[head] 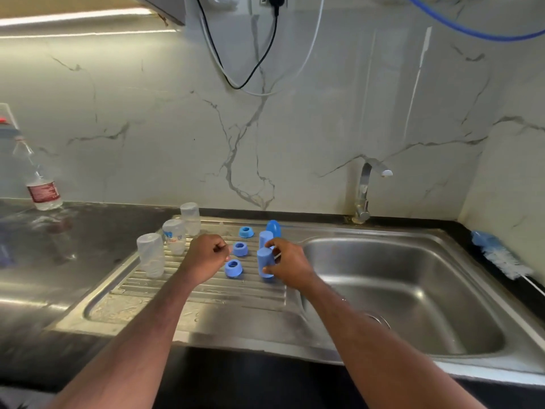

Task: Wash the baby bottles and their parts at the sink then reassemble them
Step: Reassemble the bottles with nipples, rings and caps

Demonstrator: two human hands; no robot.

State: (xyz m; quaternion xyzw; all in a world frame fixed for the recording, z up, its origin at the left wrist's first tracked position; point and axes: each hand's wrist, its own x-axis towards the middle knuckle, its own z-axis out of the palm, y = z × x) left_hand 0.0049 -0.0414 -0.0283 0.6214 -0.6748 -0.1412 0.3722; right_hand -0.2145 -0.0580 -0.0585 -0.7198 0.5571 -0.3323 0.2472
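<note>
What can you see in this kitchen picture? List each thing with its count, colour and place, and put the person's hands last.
Baby bottle bodies: three, clear, drainboard left.
Collar rings: three, blue, drainboard centre.
Bottle caps: three, blue, beside the basin.
Sink: one, steel, right.
Tap: one, chrome, behind the basin.
Bottle brush: one, blue-white, right counter.
Water bottle: one, clear, red label, far left.
Left hand: fisted above the drainboard.
Right hand: grips the nearest cap.
</note>
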